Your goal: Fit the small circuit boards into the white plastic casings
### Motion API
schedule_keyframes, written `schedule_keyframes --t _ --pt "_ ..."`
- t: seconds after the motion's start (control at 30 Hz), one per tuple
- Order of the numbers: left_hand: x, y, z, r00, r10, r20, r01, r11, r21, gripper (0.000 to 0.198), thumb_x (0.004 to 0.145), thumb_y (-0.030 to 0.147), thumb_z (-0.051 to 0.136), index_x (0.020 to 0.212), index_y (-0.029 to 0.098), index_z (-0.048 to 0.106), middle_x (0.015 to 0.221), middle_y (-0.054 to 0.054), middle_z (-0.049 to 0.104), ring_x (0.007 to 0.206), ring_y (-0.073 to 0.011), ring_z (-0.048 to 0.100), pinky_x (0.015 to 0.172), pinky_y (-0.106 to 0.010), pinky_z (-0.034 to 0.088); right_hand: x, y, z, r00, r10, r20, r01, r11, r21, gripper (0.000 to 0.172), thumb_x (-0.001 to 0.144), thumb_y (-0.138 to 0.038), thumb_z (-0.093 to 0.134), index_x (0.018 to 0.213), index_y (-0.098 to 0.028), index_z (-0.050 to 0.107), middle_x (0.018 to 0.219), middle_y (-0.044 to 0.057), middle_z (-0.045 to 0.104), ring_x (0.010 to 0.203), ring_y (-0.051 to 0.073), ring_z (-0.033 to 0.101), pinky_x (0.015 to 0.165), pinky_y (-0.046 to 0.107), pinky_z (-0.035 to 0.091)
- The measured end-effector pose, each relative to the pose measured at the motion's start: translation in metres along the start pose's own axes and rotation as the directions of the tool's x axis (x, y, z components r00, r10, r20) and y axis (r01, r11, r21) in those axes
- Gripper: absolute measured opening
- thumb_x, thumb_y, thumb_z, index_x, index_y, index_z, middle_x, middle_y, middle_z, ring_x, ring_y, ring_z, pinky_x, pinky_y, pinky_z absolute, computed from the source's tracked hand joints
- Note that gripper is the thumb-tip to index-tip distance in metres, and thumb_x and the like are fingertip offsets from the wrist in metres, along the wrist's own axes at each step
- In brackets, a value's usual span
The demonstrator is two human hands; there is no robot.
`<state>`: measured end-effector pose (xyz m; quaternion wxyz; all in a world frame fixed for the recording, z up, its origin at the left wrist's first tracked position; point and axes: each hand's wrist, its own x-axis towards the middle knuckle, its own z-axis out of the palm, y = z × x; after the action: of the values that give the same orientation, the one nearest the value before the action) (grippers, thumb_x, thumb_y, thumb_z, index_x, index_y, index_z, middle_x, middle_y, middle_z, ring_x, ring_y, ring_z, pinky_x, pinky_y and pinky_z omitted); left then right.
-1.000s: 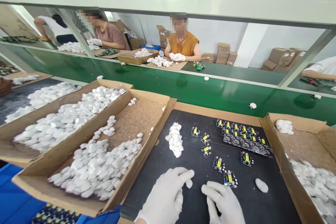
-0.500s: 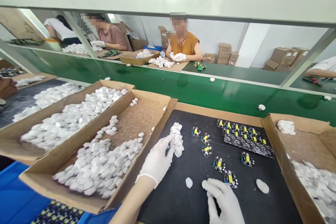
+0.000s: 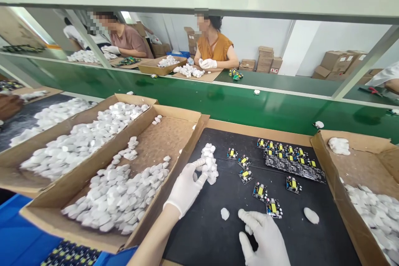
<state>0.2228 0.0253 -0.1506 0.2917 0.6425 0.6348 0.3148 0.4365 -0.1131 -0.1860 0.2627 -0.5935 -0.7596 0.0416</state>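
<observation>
My left hand [image 3: 187,185], in a white glove, reaches onto a small pile of white putty-like lumps [image 3: 210,170] on the black mat [image 3: 215,224]. Its thumb and fingers are apart and touch the pile's near side. Low over the mat, my gloved right hand [image 3: 264,237] has its thumb and forefinger apart. A small white shape shows between them; whether it is a lump or a curled fingertip I cannot tell. One loose lump [image 3: 225,214] lies between my hands, and a flat oval one [image 3: 311,215] to the right. Just beyond my right hand sits a small circuit board [image 3: 274,208].
Several boards stand in rows [image 3: 289,156] at the mat's back right. Cardboard trays of lumps flank it, one left [image 3: 196,133] and one right [image 3: 330,183]. Behind runs a green conveyor [image 3: 224,108] carrying lump-topped boards. Co-workers sit across it; another person's hand shows far left.
My right thumb has parted from the forefinger. My left hand has shifted slightly at the pile. Boards on the conveyor have moved right, and a co-worker opposite has turned their head.
</observation>
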Motion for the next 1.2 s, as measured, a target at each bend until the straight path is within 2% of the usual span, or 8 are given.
schedule_keyframes --t 0.23,0.37,0.6,0.7,0.8,0.93,1.1,1.2 --pt "-0.002 -0.003 0.006 1.000 -0.005 -0.003 0.004 0.992 -0.125 0.010 0.072 0.026 0.060 0.081 0.020 0.058 0.071 0.003 0.062 0.064 -0.0147 0.058 0.068 -0.030 0.047 0.000 -0.005 -0.005 0.988 0.036 -0.151 -0.031 0.999 0.040 0.046 0.081 -0.007 0.042 0.125 -0.020 0.049 0.110 0.011 0.065 0.099 0.018 0.066 0.082 0.030 0.059" --pt "-0.010 -0.003 0.005 0.998 -0.037 -0.047 0.024 0.968 -0.251 0.017 0.073 0.034 0.063 0.080 0.019 0.058 0.076 -0.001 0.066 0.069 -0.0168 0.062 0.072 -0.033 0.049 -0.002 -0.006 -0.013 0.984 0.071 -0.161 -0.072 0.997 0.002 0.052 0.077 -0.004 0.039 0.126 -0.022 0.047 0.117 0.009 0.063 0.107 0.019 0.063 0.087 0.033 0.058" --pt "-0.020 0.002 -0.007 0.978 -0.082 -0.190 -0.031 0.850 -0.525 0.036 0.072 0.047 0.064 0.091 0.018 0.055 0.091 -0.004 0.064 0.086 -0.0195 0.064 0.081 -0.035 0.052 -0.009 0.001 -0.008 0.998 -0.026 -0.057 0.020 0.994 -0.106 0.039 0.072 -0.007 0.049 0.104 -0.026 0.061 0.090 0.005 0.069 0.075 0.020 0.068 0.063 0.034 0.060" --pt "-0.032 0.009 -0.014 0.987 -0.121 -0.107 0.013 0.719 -0.694 0.040 0.067 0.047 0.073 0.092 0.018 0.059 0.092 -0.004 0.066 0.084 -0.0185 0.065 0.079 -0.031 0.054 -0.014 0.006 -0.014 0.992 -0.006 -0.124 -0.012 0.989 -0.150 0.037 0.075 -0.005 0.047 0.099 -0.028 0.063 0.092 0.004 0.069 0.076 0.020 0.067 0.064 0.033 0.059" --pt "-0.049 0.016 -0.016 0.977 -0.200 0.070 0.174 0.570 -0.803 0.045 0.057 0.042 0.084 0.088 0.016 0.065 0.092 -0.004 0.069 0.082 -0.0181 0.067 0.079 -0.028 0.055 -0.021 0.013 -0.032 0.964 0.013 -0.266 -0.067 0.979 -0.193 0.027 0.079 -0.012 0.051 0.099 -0.026 0.062 0.091 0.006 0.068 0.078 0.019 0.067 0.067 0.032 0.057" --pt "-0.068 0.025 -0.009 0.949 -0.215 0.229 0.310 0.524 -0.793 0.042 0.054 0.039 0.086 0.084 0.015 0.069 0.087 -0.005 0.071 0.075 -0.0176 0.067 0.073 -0.027 0.055 -0.030 0.027 -0.055 0.892 0.135 -0.430 -0.264 0.930 -0.257 0.021 0.083 -0.022 0.050 0.100 -0.020 0.062 0.091 0.010 0.069 0.080 0.023 0.067 0.070 0.038 0.056" --pt "-0.077 0.028 0.005 0.918 -0.117 0.379 0.388 0.465 -0.796 0.040 0.059 0.041 0.084 0.085 0.016 0.067 0.070 -0.004 0.071 0.066 -0.0185 0.066 0.065 -0.028 0.053 -0.030 0.042 -0.061 0.942 0.159 -0.296 -0.279 0.860 -0.426 0.026 0.082 -0.023 0.045 0.087 -0.017 0.070 0.093 0.016 0.072 0.076 0.030 0.069 0.063 0.046 0.057" --pt "-0.080 0.031 0.012 0.922 -0.078 0.379 0.370 0.467 -0.803 0.038 0.063 0.043 0.080 0.087 0.015 0.068 0.060 -0.001 0.068 0.063 -0.0165 0.065 0.067 -0.028 0.051 -0.025 0.034 -0.061 0.924 0.157 -0.350 -0.299 0.865 -0.402 0.025 0.082 -0.025 0.049 0.092 -0.017 0.070 0.099 0.018 0.070 0.087 0.032 0.067 0.070 0.048 0.056"
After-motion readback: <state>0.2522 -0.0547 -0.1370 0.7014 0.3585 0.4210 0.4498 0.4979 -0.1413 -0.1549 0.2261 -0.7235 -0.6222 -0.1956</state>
